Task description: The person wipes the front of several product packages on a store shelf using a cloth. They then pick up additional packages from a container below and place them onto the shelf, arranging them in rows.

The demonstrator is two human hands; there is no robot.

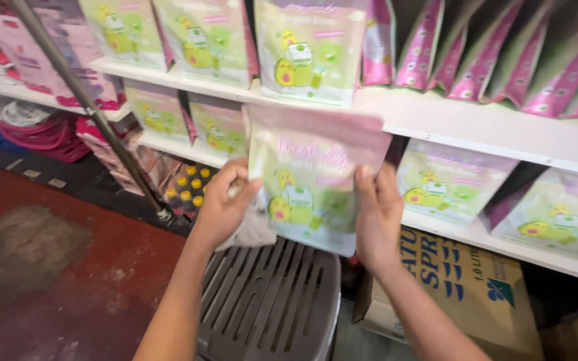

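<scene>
Both grips pinch one pouch: left hand (222, 207) and right hand (377, 217) clamp the side edges of the green-and-pink pouch (309, 177), keeping it upright and facing forward, just before the white shelf (476, 124) of matching pouches, above a grey slatted stool (269, 301).

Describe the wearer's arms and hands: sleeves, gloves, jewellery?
Both forearms are bare as far as the frame shows; no sleeve edge in view. Left hand and right hand are ungloved. No rings, watch or bracelets visible on the fingers or wrists that show. Slim forearms; nails look short and unpainted, though the picture is slightly blurred.
</scene>
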